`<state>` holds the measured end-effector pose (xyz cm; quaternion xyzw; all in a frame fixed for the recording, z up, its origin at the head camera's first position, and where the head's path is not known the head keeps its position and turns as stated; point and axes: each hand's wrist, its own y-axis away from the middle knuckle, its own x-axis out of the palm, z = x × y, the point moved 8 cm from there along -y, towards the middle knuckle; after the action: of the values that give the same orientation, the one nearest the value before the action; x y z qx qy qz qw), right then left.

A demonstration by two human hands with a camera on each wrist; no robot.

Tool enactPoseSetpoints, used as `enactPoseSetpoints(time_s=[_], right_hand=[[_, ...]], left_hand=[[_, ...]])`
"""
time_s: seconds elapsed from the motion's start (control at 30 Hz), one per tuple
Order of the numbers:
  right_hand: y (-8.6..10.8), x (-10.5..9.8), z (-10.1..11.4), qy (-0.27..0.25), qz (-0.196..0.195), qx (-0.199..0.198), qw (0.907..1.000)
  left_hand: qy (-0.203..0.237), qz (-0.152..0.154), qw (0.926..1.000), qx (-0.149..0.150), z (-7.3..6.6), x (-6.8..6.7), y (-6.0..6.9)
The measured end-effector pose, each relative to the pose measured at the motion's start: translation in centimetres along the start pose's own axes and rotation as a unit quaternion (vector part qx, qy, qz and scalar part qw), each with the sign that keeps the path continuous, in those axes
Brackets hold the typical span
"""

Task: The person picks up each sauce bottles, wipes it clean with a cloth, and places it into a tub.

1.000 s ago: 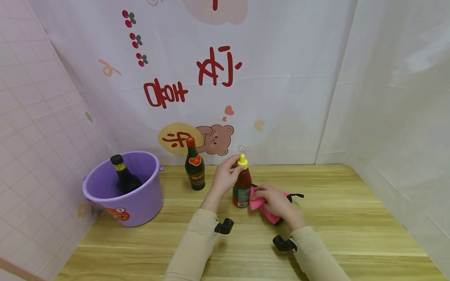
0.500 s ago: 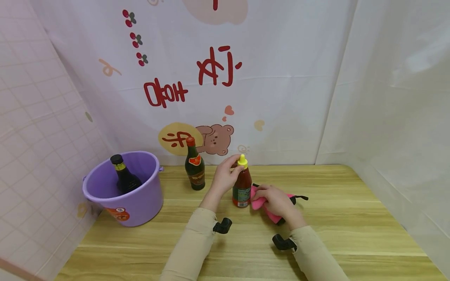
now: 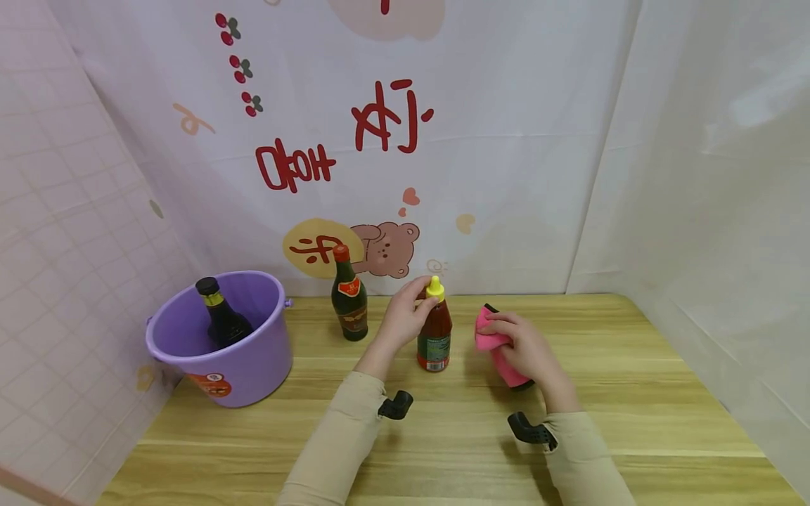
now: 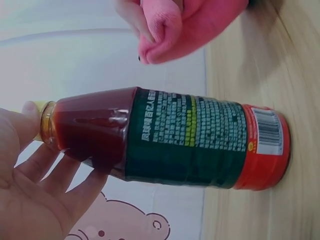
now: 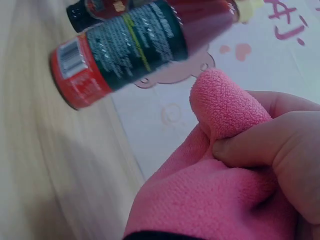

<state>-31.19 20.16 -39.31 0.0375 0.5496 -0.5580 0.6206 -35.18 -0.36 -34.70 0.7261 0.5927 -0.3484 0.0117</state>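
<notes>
A red sauce bottle point(image 3: 435, 337) with a yellow nozzle cap stands upright on the wooden table. My left hand point(image 3: 403, 316) grips its neck just under the cap; the left wrist view shows thumb and fingers round the neck of the bottle point(image 4: 185, 140). To the right of the bottle and apart from it, my right hand point(image 3: 528, 351) pinches a bunched pink cloth point(image 3: 490, 340) with dark edging. In the right wrist view the thumb of my right hand point(image 5: 285, 150) presses into folds of the cloth point(image 5: 200, 195).
A dark green bottle point(image 3: 350, 302) with a red cap stands left of my left hand. Farther left is a purple bucket point(image 3: 262, 365) with a black-capped bottle point(image 3: 226, 320) leaning inside. A patterned white curtain point(image 3: 506, 154) hangs behind the table point(image 3: 633, 393).
My right hand has moved right and slightly back with the pink cloth, away from the sauce bottle. My left hand keeps its grip on the bottle neck, with the bottle standing in place.
</notes>
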Motion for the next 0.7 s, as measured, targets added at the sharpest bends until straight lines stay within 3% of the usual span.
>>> enactPoseSetpoints(time_s=[0.23,0.7], right_hand=[[0.6,-1.5,-1.4,0.007,-0.030,0.003,0.9995],[1.7,-4.0,-2.9,0.017,-0.059,0.041,0.9973]], left_hand=[[-0.033,0.019,0.9992,0.013,-0.5,-0.3,-0.2],[-0.084,0.010,0.9961,-0.025,-1.1,-0.5,-0.7]])
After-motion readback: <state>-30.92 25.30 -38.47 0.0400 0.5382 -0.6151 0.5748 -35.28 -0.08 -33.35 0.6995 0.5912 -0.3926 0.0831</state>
